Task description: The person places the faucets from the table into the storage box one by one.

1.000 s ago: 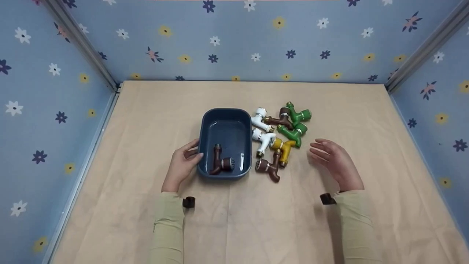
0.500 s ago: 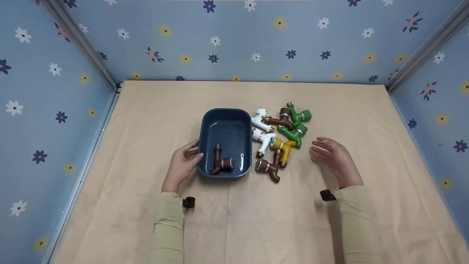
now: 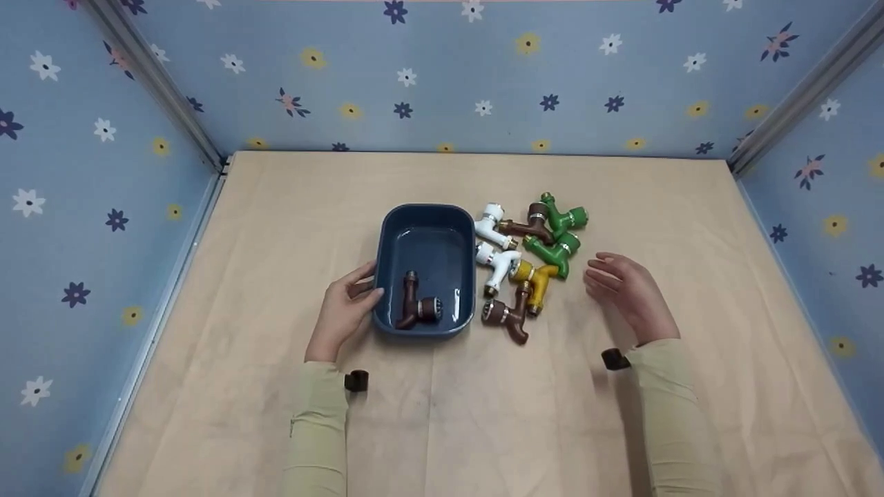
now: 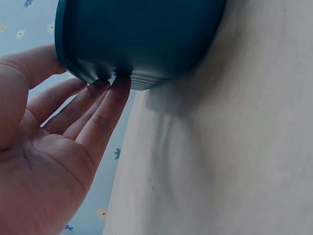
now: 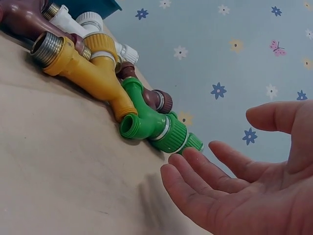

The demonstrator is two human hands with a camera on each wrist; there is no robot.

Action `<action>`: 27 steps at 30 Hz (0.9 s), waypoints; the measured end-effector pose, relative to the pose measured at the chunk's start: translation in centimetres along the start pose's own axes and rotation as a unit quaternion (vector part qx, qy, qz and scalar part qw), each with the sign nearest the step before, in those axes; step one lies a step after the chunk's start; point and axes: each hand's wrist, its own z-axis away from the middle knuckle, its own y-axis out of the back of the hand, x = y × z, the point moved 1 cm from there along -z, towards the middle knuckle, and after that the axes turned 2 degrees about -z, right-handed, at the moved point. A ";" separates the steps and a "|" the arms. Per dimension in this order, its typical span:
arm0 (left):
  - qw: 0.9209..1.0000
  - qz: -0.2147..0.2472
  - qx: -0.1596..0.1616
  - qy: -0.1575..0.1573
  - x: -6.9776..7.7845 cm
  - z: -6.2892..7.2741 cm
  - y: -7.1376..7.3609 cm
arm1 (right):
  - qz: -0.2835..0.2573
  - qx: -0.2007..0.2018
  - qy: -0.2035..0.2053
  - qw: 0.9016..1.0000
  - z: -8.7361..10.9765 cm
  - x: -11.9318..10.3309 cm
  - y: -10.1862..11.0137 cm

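Note:
A dark blue plastic tub (image 3: 425, 255) stands on the cloth-covered table with a dark brown tap (image 3: 414, 304) lying inside. My left hand (image 3: 343, 308) holds the tub's left side, thumb at the rim and fingertips (image 4: 120, 85) against the outer wall. My right hand (image 3: 635, 300) hovers right of the taps, fingers spread and holding nothing. Nearest to it are a green tap (image 3: 556, 252) and a yellow tap (image 3: 539, 283). Two white taps (image 3: 498, 266) lie against the tub's right side. A brown tap (image 3: 511, 316) lies at the front of the pile.
Behind the pile lie another brown tap (image 3: 535, 221) and a second green tap (image 3: 565, 217). Blue flowered panels (image 3: 442, 76) close off the back and both sides of the beige tablecloth (image 3: 428, 428).
My right hand has drifted slightly forward, away from my body, still beside the pile. The left hand, tub and taps have kept their places.

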 end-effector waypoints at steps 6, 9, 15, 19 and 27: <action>1.000 0.011 0.007 -0.005 -2.2 -0.7 0.2 | 0.007 0.008 -0.004 1.000 -0.9 -0.3 0.1; 1.000 0.006 0.011 -0.008 -3.0 -1.0 0.2 | 0.007 0.012 -0.007 1.000 -1.2 -0.4 0.3; 1.000 -0.016 0.018 -0.011 -3.3 -1.0 0.1 | 0.029 0.027 -0.021 0.999 -2.0 -0.5 0.7; 1.000 -0.010 0.018 -0.010 -3.1 -1.0 0.2 | 0.037 0.030 -0.024 0.999 -2.7 -0.7 0.8; 1.000 -0.002 0.004 -0.009 -0.4 -0.1 0.0 | 0.085 0.027 -0.021 0.996 -3.5 -1.3 0.3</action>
